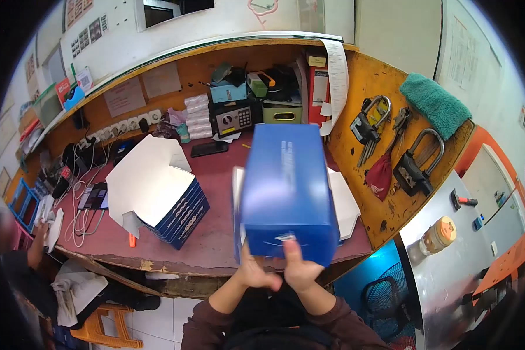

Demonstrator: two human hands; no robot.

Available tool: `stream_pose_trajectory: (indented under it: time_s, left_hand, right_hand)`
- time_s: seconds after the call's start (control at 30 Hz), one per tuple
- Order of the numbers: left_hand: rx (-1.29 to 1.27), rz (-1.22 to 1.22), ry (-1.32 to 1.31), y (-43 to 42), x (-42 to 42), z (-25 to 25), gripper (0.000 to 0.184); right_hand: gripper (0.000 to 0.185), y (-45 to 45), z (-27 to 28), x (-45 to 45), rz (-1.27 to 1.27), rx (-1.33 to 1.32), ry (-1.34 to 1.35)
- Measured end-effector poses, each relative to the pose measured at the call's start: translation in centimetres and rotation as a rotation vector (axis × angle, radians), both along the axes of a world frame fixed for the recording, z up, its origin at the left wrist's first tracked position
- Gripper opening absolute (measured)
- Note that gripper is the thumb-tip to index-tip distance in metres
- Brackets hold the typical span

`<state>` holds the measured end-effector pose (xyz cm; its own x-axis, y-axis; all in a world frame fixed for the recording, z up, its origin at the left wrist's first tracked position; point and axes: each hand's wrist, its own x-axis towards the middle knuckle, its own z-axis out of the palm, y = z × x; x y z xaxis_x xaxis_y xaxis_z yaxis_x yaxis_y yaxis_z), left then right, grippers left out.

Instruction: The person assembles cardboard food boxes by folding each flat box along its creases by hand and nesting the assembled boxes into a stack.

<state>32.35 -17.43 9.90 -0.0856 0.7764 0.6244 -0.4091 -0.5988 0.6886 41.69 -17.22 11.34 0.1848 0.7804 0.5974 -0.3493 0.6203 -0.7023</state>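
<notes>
Stack of nested blue cartons (184, 217), white flaps spread, near desk's (219, 195) front edge, left part. Black smartphone (210, 149) toward back edge. Left hand (252, 273) at blue box's (289, 189) near left corner; fingers partly hidden, cannot tell whether clamped. Box over front edge, right of middle. Right hand (302, 274) clamped on near end, thumb on face. White flap (345, 204) toward right front corner.

Our box (286, 186) over the counter (219, 192)
From it we find stacked cartons (184, 219) at nine o'clock, a safe (230, 121) at eleven, a padlock (363, 129) at two.
</notes>
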Motion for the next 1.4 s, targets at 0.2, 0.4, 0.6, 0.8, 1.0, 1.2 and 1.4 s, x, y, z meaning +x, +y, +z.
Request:
stream_pose_trajectory:
  time_s: [0.2, 0.4, 0.6, 0.8, 1.0, 1.2, 1.4]
  left_hand:
    - [-0.050, 0.077, -0.180, 0.6, -2.7, 1.6, 0.024]
    - [-0.020, 0.334, 0.021, 0.1, -5.7, -1.6, 0.021]
    - [0.057, 0.491, 0.297, -1.7, -7.0, -4.4, 0.035]
    - [0.149, 0.573, 0.313, -2.2, -4.8, -3.9, 0.032]
    - [0.043, 0.400, 0.258, -1.5, -0.6, -2.1, 0.020]
    - [-0.333, 0.024, 0.142, 0.2, -2.1, -2.0, 0.018]
    - [-0.456, -0.582, -0.814, 0.1, -2.6, -1.7, 0.030]
  right_hand:
    - [0.030, 2.2, 0.3, 2.2, 0.274, -0.255, 0.707]
    - [0.037, 2.4, -0.3, 5.8, 0.371, -0.111, -0.085]
    - [0.038, 2.4, -0.3, 6.5, 1.000, -0.579, 0.380]
    - [0.021, -0.3, -3.7, 1.9, 0.015, -0.191, 0.057]
    - [0.026, -1.0, -2.1, -0.7, 0.329, -0.399, 0.454]
    - [0.022, 1.3, -1.4, 0.9, 0.567, -0.553, 0.585]
    - [0.042, 1.0, 0.8, 0.1, 0.293, -0.462, 0.500]
